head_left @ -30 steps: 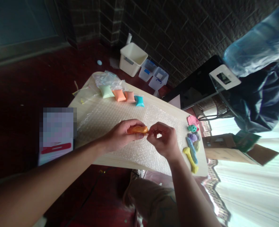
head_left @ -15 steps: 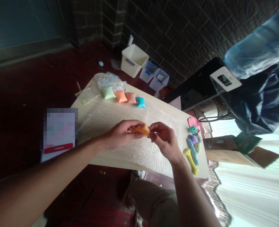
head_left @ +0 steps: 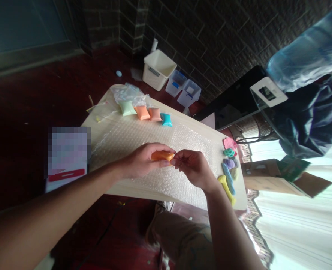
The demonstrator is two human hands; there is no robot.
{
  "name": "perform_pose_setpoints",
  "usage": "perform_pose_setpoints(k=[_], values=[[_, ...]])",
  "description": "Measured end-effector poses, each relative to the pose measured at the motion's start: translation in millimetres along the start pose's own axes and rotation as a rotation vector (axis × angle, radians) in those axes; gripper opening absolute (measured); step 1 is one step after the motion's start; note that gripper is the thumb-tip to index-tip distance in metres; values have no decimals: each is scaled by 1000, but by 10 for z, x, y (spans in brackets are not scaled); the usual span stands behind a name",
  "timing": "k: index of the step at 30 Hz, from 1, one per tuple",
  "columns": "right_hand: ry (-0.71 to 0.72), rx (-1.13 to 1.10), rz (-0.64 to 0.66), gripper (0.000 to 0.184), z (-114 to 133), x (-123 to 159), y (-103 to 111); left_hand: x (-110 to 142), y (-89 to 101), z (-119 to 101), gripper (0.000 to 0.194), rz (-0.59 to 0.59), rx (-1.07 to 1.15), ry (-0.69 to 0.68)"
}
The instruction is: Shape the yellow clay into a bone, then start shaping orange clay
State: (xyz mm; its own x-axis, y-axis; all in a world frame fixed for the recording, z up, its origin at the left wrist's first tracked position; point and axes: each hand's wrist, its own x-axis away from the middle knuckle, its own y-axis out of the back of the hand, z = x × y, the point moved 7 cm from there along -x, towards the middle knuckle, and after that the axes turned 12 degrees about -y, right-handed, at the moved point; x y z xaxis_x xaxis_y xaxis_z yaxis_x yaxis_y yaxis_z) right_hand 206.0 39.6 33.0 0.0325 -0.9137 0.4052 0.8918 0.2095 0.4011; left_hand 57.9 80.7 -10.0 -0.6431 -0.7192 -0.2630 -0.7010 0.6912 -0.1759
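An orange packet of modelling clay point(head_left: 162, 155) is held above the bubble wrap, in the middle of the view. My left hand point(head_left: 143, 159) is closed around its body, thumb on the near side. At the packet's right end my right hand point(head_left: 190, 165) pinches its edge with curled fingers. Beyond the hands lies a row of clay packets: pale green point(head_left: 127, 108), orange point(head_left: 142, 112), peach point(head_left: 155, 114) and turquoise point(head_left: 166, 119). Bubble wrap point(head_left: 183, 187) spreads over the table beneath both hands.
Shaped clay pieces, among them a yellow one point(head_left: 226, 189) and a blue one point(head_left: 228, 178), lie along the table's right end. Crumpled clear plastic point(head_left: 130, 93) sits at the far left corner. A cream bin point(head_left: 158, 71) stands on the floor beyond; a cardboard box point(head_left: 267, 180) is at right.
My right hand has turned and its fingers have curled in more tightly at the packet's end. The orange packet looks flatter and straighter in my left hand. The view has shifted slightly.
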Motion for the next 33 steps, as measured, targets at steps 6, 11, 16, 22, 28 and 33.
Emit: perform_pose_setpoints(k=[6,11,16,22,28,33], values=[[8,-36,96,28,8,-13,-124,14,29,30,34,-17,-14,24],[22,-108,108,29,32,-16,-149,12,63,72,31,-29,3,57],[18,-216,136,32,17,-68,-162,-14,83,9,33,-30,-34,46],[109,31,-21,21,53,-70,-173,4,149,61,29,-88,-156,34],[193,103,-147,16,135,-19,-154,11,171,56,30,-113,-65,42],[104,-134,-98,28,28,-78,-109,-13,179,30,34,-107,-58,37]])
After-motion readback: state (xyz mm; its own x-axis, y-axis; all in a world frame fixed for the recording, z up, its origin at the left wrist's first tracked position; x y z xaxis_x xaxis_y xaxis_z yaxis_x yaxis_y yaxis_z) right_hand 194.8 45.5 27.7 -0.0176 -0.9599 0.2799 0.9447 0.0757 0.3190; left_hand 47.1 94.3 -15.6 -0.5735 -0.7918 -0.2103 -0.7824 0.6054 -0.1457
